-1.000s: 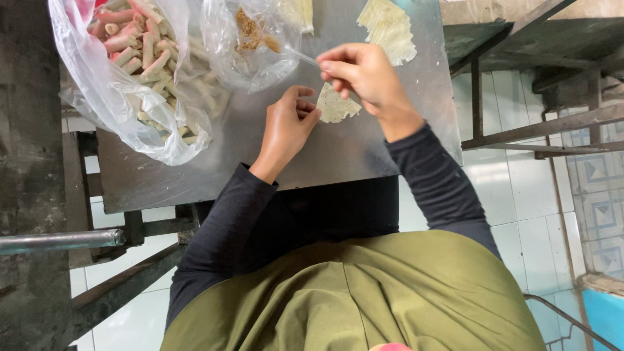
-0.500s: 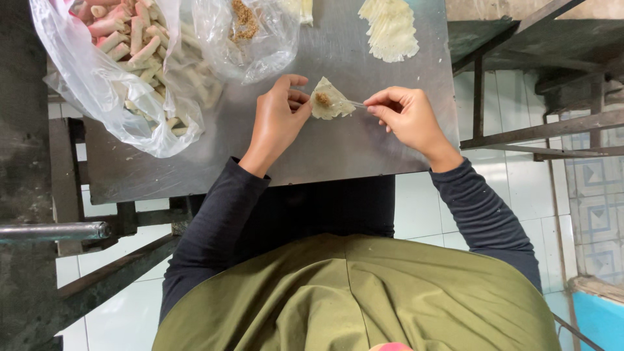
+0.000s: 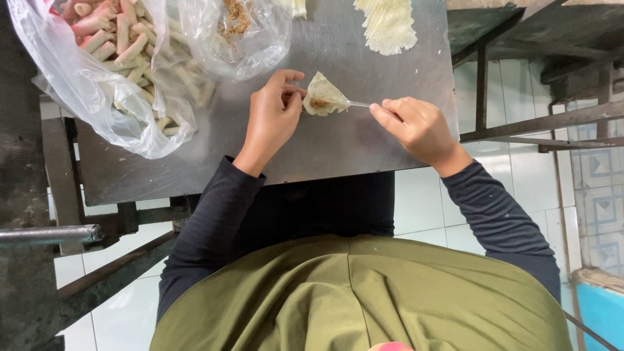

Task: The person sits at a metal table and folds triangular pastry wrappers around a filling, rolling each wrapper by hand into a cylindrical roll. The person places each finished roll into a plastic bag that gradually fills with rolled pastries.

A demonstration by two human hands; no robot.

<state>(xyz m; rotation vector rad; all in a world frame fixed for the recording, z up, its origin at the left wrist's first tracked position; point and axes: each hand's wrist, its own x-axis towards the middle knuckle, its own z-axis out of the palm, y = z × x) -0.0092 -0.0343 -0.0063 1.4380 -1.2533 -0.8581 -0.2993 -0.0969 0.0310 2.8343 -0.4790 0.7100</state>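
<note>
The left hand (image 3: 272,120) pinches a thin, pale folded wrapper (image 3: 324,99) at mid-tabletop; the right hand (image 3: 416,127) grips a slim utensil (image 3: 358,104) reaching its brown filling. Bare steel tabletop (image 3: 338,146) stretches to the near edge. Crinkled clear bags (image 3: 110,71) crowd the left.

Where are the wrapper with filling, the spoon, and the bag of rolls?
wrapper (image 3: 327,97), head view, its pale upper flap.
spoon (image 3: 359,104), head view, its thin metal handle.
bag of rolls (image 3: 110,71), head view, its clear plastic side.

Bare steel table (image 3: 364,146) is left before the hands; passage is blocked by bags (image 3: 110,78) and wrapper stack (image 3: 388,26).
</note>
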